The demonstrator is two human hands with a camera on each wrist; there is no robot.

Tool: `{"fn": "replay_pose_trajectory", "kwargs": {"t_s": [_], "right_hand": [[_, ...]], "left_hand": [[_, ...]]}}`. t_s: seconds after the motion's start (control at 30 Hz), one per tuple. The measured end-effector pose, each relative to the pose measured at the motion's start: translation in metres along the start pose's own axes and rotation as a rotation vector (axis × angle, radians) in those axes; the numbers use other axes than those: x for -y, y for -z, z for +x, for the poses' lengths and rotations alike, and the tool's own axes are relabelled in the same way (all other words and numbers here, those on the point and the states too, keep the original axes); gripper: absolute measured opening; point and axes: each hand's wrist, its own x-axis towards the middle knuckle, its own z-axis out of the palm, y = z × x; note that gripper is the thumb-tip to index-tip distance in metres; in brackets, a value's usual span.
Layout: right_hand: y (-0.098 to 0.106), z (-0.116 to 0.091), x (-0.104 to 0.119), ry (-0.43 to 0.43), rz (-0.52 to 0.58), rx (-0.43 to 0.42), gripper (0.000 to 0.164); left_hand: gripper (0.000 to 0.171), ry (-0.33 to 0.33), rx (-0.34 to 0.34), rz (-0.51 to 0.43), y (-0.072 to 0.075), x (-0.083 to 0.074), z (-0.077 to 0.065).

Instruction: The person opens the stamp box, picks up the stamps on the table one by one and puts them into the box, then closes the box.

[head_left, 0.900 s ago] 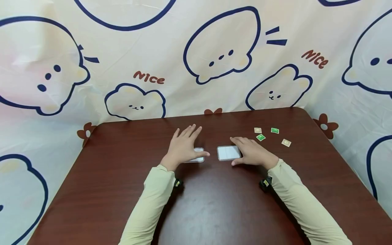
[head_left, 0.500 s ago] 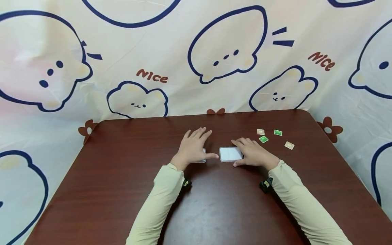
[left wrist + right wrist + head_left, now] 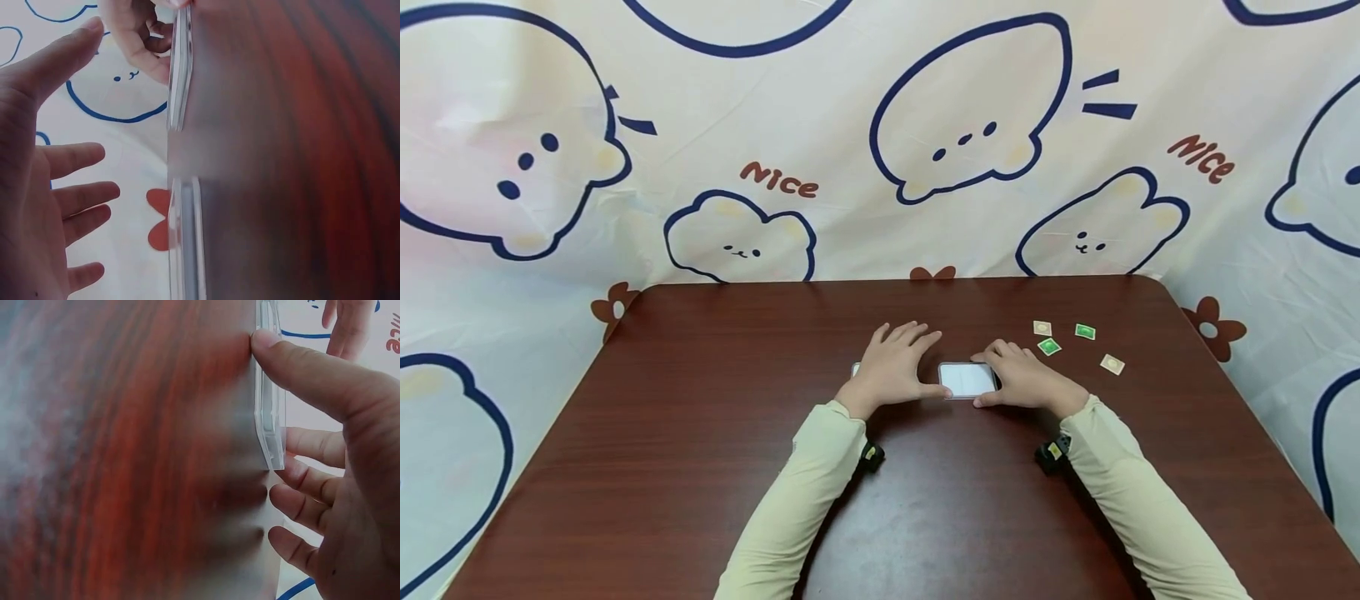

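A flat clear plastic case (image 3: 967,380) with white contents lies on the dark wooden table (image 3: 955,517). My right hand (image 3: 1026,379) grips its right end, thumb on the near side and fingers along the far side. Spread straight, the fingers of my left hand (image 3: 891,367) hover over the table, with the thumb pointing at the case's left end. A second clear case (image 3: 187,250) lies beneath the left hand; only a corner of it peeks out in the head view. In the right wrist view the right thumb (image 3: 269,340) presses the case's edge.
Two green cards (image 3: 1086,332) and two beige cards (image 3: 1112,364), all small and square, lie scattered beyond the right hand. A pale cloth (image 3: 835,108) with blue-outlined cartoon shapes hangs behind and beside the table.
My left hand has moved right, from the second case toward the case in my right hand. The right hand keeps its grip. The head view has shifted slightly.
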Motion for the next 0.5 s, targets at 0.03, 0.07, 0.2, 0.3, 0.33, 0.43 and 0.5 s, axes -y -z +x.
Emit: {"fn": "replay_pose_trajectory", "kwargs": {"t_s": [0.03,0.07,0.2,0.3,0.33,0.43,0.5], "right_hand": [[0.000,0.000,0.000,0.002,0.000,-0.002,0.073],[0.000,0.001,-0.001,0.007,0.001,-0.003,0.071],[0.000,0.000,0.000,0.016,0.015,-0.002,0.067],[0.001,0.000,0.000,0.017,0.034,-0.004,0.065],[0.001,0.000,0.000,0.017,0.040,-0.005,0.064],[0.000,0.000,-0.001,0.023,0.054,-0.004,0.062],[-0.001,0.001,-0.001,0.030,0.061,-0.006,0.060]], "left_hand": [[0.095,-0.004,0.006,-0.005,-0.001,-0.001,0.001],[0.095,-0.006,0.013,-0.009,-0.001,-0.001,0.001],[0.096,-0.011,0.053,-0.032,-0.005,-0.003,0.003],[0.097,-0.018,0.074,-0.061,-0.007,-0.003,0.005],[0.097,-0.021,0.080,-0.073,-0.008,-0.004,0.006],[0.097,-0.024,0.094,-0.103,-0.010,-0.003,0.008],[0.096,-0.024,0.104,-0.120,-0.012,-0.003,0.009]]}}
